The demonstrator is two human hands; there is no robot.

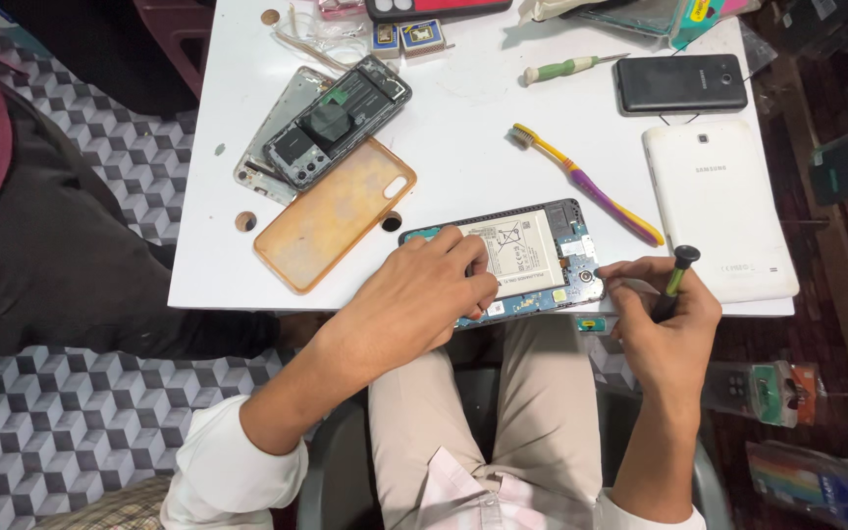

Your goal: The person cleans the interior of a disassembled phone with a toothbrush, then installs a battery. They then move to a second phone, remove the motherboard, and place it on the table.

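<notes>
Done: back cover off the opened tablet (517,257), battery & board bare, as I read it.
Left to do: screw near its right end seems not out yet; I can't tell.
Tablet: lower centre of frame, flat at bench (463,128) edge; white battery, blue board.
Left hand (414,294): grip released, fingers pressing on tablet.
Right hand (664,329): grip clenched on screwdriver (674,280), tip at camera corner.
Nearby: white back cover (718,206), right.

This was a phone repair workbench. An opened tablet (517,257) with its battery bared lay at the near edge of a white table (463,147), a stripped phone (338,120) at far left, a screwdriver (571,67) and toothbrush (586,184) further right, packaged accessories at far right
</notes>
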